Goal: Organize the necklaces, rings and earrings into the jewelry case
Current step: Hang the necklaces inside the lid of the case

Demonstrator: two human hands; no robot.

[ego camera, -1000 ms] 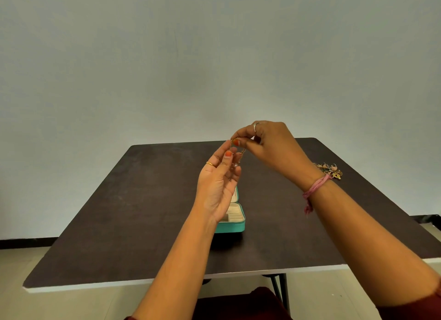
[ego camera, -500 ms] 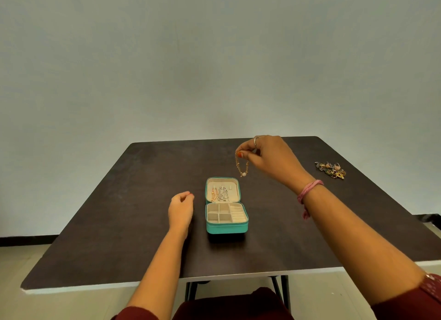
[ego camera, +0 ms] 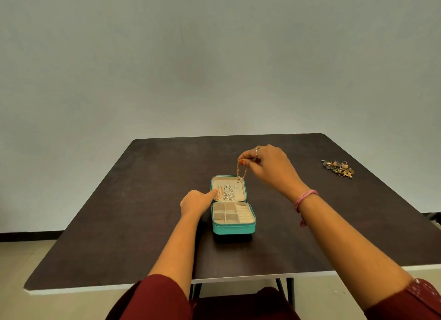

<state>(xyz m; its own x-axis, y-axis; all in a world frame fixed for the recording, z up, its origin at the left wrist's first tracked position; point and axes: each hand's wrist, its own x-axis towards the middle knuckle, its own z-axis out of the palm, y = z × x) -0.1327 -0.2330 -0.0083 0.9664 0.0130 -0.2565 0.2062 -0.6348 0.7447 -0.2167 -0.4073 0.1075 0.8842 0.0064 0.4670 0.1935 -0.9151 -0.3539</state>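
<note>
A teal jewelry case (ego camera: 233, 229) lies open at the table's middle, its cream tray of compartments toward me and its lid (ego camera: 241, 192) behind. Silver chains (ego camera: 226, 192) and a gold piece hang inside the lid. My right hand (ego camera: 269, 167) pinches a gold necklace (ego camera: 238, 170) between thumb and forefinger; the chain dangles over the lid's top right corner. My left hand (ego camera: 195, 201) is beside the case, one straight finger touching the lid's left edge while the other fingers curl.
A heap of mixed jewelry (ego camera: 338, 168) lies at the far right of the dark table (ego camera: 143, 200). The table's white front edge runs near my sleeves. A plain wall stands behind.
My left hand let go of the necklace, dropped to the table, then slid right to touch the lid. My right hand lowered the necklace toward the lid.
</note>
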